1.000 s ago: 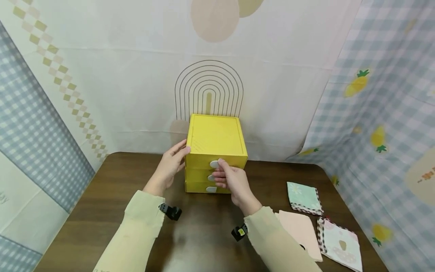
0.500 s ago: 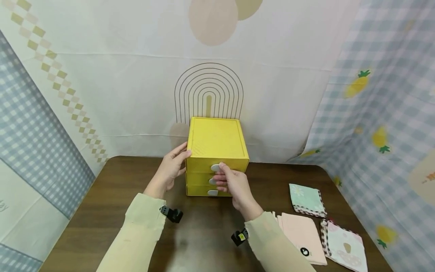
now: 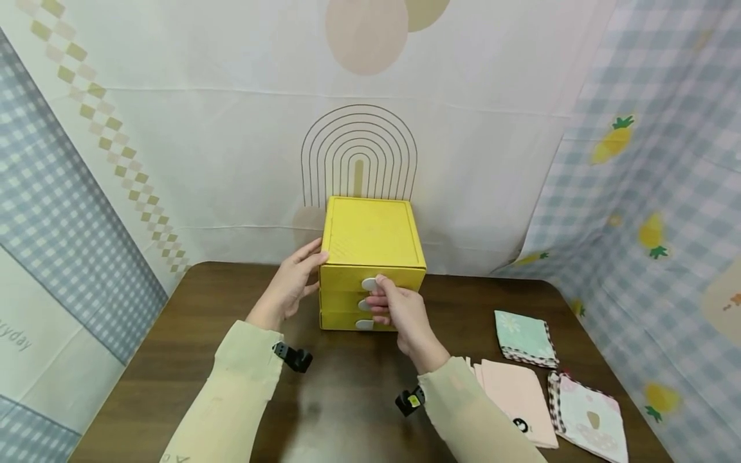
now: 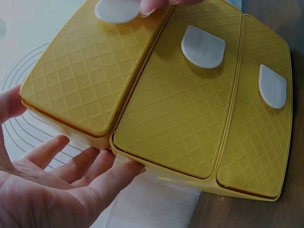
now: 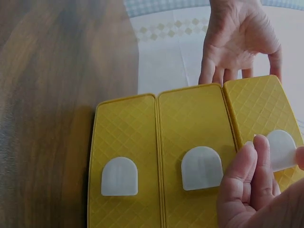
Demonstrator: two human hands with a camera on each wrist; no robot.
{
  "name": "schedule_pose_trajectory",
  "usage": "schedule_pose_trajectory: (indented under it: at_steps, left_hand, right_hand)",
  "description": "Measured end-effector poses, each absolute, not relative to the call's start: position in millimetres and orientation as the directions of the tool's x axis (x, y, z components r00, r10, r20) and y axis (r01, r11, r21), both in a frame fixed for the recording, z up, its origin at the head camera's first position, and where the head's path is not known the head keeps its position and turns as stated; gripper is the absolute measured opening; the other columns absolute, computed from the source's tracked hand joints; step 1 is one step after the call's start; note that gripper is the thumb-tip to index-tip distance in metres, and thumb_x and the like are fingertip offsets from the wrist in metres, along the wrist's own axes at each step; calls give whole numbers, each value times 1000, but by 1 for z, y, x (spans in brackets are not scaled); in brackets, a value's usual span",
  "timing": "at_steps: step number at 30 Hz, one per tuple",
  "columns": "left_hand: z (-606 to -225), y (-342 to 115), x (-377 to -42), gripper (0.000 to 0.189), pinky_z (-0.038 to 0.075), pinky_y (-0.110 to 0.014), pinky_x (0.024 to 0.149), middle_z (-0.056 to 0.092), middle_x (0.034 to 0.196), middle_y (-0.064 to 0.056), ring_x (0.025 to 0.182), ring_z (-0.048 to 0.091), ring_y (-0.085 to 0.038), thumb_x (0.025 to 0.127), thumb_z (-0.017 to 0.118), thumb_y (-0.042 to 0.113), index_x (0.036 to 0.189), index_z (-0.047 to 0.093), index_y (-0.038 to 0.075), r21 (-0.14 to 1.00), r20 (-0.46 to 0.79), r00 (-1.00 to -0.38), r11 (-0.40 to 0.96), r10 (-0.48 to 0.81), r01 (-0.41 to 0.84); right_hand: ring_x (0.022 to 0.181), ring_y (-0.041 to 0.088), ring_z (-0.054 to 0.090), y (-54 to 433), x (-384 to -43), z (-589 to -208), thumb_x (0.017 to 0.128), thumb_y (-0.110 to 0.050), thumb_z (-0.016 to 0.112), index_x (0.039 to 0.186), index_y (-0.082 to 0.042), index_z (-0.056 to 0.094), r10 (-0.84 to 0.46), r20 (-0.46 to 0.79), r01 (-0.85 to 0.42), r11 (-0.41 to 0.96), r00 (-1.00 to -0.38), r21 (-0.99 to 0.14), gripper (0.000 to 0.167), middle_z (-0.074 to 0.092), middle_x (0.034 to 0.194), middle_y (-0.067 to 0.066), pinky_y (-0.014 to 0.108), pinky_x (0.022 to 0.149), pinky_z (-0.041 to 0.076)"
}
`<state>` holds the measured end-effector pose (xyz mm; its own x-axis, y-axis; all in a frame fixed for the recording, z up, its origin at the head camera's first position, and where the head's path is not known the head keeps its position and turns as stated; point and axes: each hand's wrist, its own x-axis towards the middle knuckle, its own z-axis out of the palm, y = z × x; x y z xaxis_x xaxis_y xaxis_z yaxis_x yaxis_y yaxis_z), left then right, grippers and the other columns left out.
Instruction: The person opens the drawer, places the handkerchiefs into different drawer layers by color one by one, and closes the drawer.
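Note:
A small yellow cabinet (image 3: 373,231) with three stacked drawers stands at the back of the table, a white tab handle on each front. My left hand (image 3: 291,283) rests against its left side, thumb at the top front corner; in the left wrist view those fingers (image 4: 76,164) lie extended along the side wall. With thumb and fingers, my right hand (image 3: 403,316) pinches the top handle (image 5: 281,151). Its other fingers lie in front of the middle handle (image 5: 202,167), apart from it. The bottom handle (image 3: 364,325) is untouched. Inside the drawers is hidden.
On the right of the brown table (image 3: 341,392) lie a mint folded cloth (image 3: 523,334), a pink one (image 3: 515,399) and a white patterned one (image 3: 590,418). A white curtain (image 3: 243,161) hangs right behind the cabinet. Checked cloth (image 3: 666,193) borders the right side.
The head view has shifted slightly. A thin dark line now shows between the cabinet's top edge and the top drawer front. Both hands keep their places on the cabinet.

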<state>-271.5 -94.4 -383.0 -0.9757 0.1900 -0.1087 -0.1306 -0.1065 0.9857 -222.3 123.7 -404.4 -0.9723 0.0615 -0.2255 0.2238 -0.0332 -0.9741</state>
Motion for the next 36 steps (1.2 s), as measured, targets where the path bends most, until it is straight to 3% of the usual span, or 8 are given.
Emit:
schedule_pose_trajectory:
  at_steps: [4, 11, 20, 36]
  left_hand:
    - [-381, -96, -273, 60, 35, -54, 105, 37, 150, -2, 133, 37, -27, 96, 60, 38, 150, 37, 28, 989, -102, -973, -85, 208, -122]
    - [-382, -97, -274, 60, 40, -52, 102, 40, 148, -3, 130, 40, -27, 96, 60, 38, 150, 38, 27, 989, -100, -972, -82, 214, -120]
    - [-383, -94, -275, 60, 38, -53, 103, 41, 148, -3, 129, 41, -27, 95, 62, 39, 149, 39, 27, 988, -96, -971, -96, 218, -119]
    - [-379, -97, -271, 60, 39, -52, 103, 41, 147, -4, 127, 42, -28, 95, 62, 38, 150, 39, 26, 988, -105, -971, -92, 217, -127]
  right_hand:
    - [93, 31, 65, 125, -212, -405, 87, -58, 63, 106, -1, 70, 42, -227, 226, -15, -973, -974, 61, 71, 97, 10, 37, 74, 57]
    - [81, 23, 66, 129, -189, -405, 87, -57, 64, 105, 1, 69, 21, -210, 210, 0, -978, -978, 61, 71, 95, 11, 32, 69, 57]
    - [80, 23, 65, 131, -172, -408, 89, -54, 62, 106, 6, 67, 4, -201, 201, -3, -980, -980, 62, 71, 93, 12, 32, 68, 57]
    - [74, 20, 64, 128, -140, -409, 89, -51, 65, 99, 2, 71, 5, -228, 227, -40, -974, -973, 54, 72, 91, 13, 31, 63, 56]
